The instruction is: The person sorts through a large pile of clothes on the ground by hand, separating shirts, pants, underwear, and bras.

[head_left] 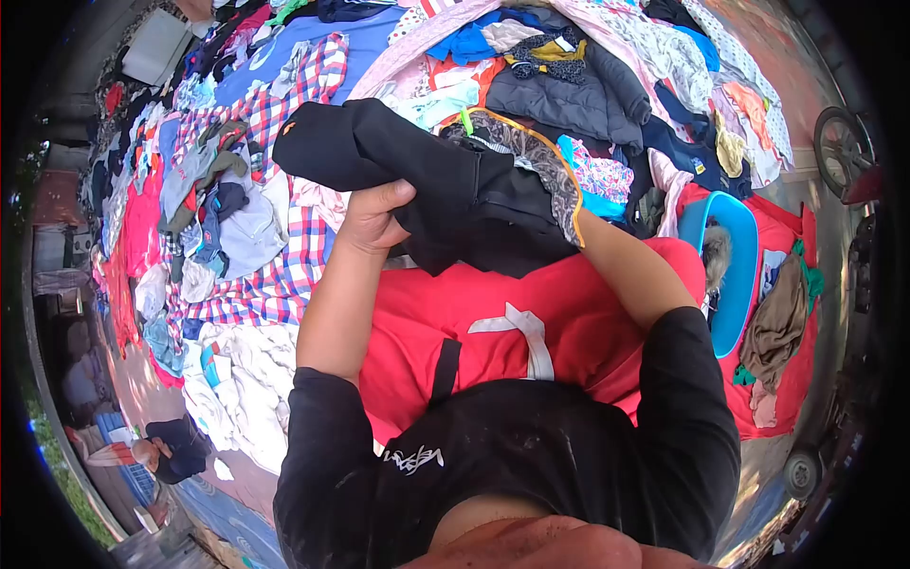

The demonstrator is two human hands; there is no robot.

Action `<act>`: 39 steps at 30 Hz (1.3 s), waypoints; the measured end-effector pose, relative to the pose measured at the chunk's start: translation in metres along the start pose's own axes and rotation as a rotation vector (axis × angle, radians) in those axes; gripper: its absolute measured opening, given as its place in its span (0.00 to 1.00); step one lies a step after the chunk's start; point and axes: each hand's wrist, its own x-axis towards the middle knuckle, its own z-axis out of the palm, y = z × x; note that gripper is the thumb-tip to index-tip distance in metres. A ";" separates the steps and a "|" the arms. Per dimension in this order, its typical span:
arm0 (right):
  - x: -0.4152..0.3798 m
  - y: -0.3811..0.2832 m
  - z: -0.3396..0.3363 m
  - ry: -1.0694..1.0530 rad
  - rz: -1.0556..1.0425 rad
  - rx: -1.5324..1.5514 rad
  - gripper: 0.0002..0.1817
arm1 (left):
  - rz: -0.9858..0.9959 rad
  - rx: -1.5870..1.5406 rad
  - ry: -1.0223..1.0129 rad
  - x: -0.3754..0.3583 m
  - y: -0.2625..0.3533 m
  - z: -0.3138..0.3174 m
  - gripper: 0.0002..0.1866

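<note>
A black garment (436, 190) is held up over my lap, with a grey patterned inner panel edged in orange-yellow (536, 152) along its right side. My left hand (374, 216) grips it from below, the thumb pressed on the cloth. My right forearm reaches up to the patterned edge, and my right hand is hidden in or behind the cloth, so its fingers do not show. Red fabric (607, 327) covers my lap, with white and black strips on it. Past the garment lies a dark grey puffer jacket (569, 100).
Piles of clothes spread ahead and left over a checked cloth (294, 251). White clothes (251, 379) lie at my left. A blue tub (737, 284) with a grey furry item stands right, beside brown cloth (777, 318). Another person (175, 450) is at lower left; a wheel (839, 152) is far right.
</note>
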 end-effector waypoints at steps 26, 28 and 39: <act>-0.125 -0.182 -0.004 0.442 -0.841 0.601 0.12 | 0.252 0.517 0.719 0.038 0.011 -0.043 0.16; -0.118 -0.182 -0.017 0.478 -0.810 0.598 0.11 | 0.280 0.469 0.714 0.036 0.014 -0.044 0.16; -0.060 -0.121 0.011 0.126 -0.408 0.166 0.22 | -0.051 0.373 0.821 0.035 -0.033 -0.068 0.25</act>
